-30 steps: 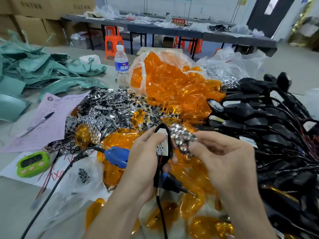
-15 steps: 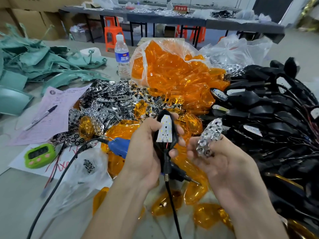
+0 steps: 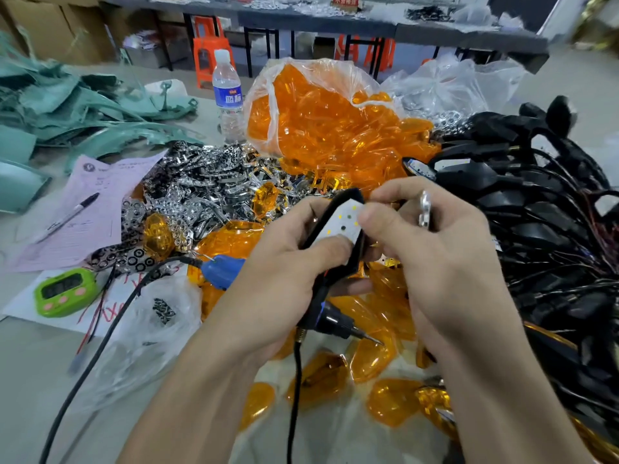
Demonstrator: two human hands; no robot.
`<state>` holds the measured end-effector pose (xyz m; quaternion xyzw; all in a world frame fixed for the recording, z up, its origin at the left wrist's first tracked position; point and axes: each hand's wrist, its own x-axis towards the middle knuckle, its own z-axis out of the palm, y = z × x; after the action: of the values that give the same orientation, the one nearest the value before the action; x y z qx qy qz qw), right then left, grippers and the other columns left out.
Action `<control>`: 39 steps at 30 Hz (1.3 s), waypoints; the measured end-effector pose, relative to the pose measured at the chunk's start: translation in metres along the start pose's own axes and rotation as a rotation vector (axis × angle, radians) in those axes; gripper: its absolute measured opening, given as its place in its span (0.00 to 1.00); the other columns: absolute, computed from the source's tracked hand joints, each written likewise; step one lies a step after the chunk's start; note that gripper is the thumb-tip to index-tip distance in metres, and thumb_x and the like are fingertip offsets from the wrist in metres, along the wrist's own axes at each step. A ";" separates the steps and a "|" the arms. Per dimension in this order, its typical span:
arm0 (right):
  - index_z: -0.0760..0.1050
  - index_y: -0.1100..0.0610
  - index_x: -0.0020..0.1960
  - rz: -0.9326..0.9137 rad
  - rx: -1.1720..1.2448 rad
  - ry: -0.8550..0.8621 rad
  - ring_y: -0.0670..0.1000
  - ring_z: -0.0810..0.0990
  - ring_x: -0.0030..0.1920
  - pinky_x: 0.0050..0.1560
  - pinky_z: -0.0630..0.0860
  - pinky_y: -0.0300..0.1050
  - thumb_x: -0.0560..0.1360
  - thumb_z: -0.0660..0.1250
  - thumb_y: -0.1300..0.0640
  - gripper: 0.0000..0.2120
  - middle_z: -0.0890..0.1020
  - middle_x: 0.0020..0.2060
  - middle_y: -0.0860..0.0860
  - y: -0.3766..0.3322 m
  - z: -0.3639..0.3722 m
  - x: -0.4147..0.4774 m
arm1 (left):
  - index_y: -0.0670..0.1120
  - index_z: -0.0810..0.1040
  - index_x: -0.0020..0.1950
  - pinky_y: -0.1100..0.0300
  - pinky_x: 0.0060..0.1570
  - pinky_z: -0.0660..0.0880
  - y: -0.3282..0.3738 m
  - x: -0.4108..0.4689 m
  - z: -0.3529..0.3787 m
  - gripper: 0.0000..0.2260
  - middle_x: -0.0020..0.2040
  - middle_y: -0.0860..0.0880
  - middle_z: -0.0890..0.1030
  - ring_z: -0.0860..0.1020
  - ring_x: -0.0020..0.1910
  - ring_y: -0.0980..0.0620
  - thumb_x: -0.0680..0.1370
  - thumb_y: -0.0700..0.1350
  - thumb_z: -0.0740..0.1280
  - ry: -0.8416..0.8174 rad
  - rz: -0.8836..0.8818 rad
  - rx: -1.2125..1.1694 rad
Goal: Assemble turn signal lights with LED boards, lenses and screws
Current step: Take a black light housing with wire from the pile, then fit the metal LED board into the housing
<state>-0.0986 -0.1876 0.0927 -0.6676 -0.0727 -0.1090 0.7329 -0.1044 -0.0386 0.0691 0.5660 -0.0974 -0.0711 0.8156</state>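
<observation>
My left hand (image 3: 288,256) grips a black turn signal housing (image 3: 335,209) with a white LED board (image 3: 345,221) seated in it, face up. Its black cable (image 3: 296,380) hangs down toward me. My right hand (image 3: 435,249) holds a chrome reflector (image 3: 424,209) edge-on between its fingers, while its thumb and forefinger touch the right side of the LED board. A blue electric screwdriver (image 3: 222,271) lies on the table under my hands, its tip (image 3: 371,338) poking out to the right.
A bag of orange lenses (image 3: 321,118) stands behind, with loose orange lenses (image 3: 392,401) near me. Chrome reflectors (image 3: 201,192) are piled at centre left, black wired housings (image 3: 542,209) at right. A water bottle (image 3: 227,95), pink paper with a pen (image 3: 72,212), a green timer (image 3: 65,291) and teal panels (image 3: 67,105) sit at left.
My right hand has moved left to the housing and turned the chrome reflector edge-on; its fingertips now touch the LED board. The left hand tilted the housing a little to the right.
</observation>
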 end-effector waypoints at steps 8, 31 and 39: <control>0.83 0.58 0.39 -0.095 -0.212 -0.076 0.56 0.78 0.27 0.23 0.74 0.42 0.77 0.70 0.63 0.09 0.80 0.31 0.60 -0.009 0.005 0.017 | 0.46 0.79 0.62 0.55 0.34 0.83 0.006 -0.005 0.004 0.10 0.51 0.46 0.86 0.87 0.45 0.45 0.84 0.36 0.63 -0.026 0.015 0.086; 0.81 0.50 0.41 -0.244 -0.425 -0.080 0.49 0.77 0.35 0.35 0.75 0.45 0.76 0.69 0.57 0.06 0.81 0.34 0.48 0.012 0.008 0.029 | 0.55 0.84 0.45 0.65 0.20 0.61 -0.013 0.000 0.016 0.17 0.36 0.43 0.74 0.69 0.21 0.48 0.83 0.38 0.62 0.210 0.059 0.152; 0.78 0.50 0.41 0.195 -0.056 -0.324 0.48 0.73 0.29 0.32 0.70 0.41 0.76 0.63 0.60 0.09 0.75 0.34 0.50 -0.011 -0.011 0.009 | 0.49 0.84 0.53 0.64 0.21 0.62 -0.022 0.003 0.009 0.10 0.36 0.43 0.81 0.68 0.22 0.49 0.82 0.39 0.64 0.373 -0.012 0.109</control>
<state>-0.0931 -0.1999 0.1040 -0.7004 -0.1217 0.0698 0.6998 -0.1039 -0.0552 0.0518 0.6132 0.0552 0.0355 0.7872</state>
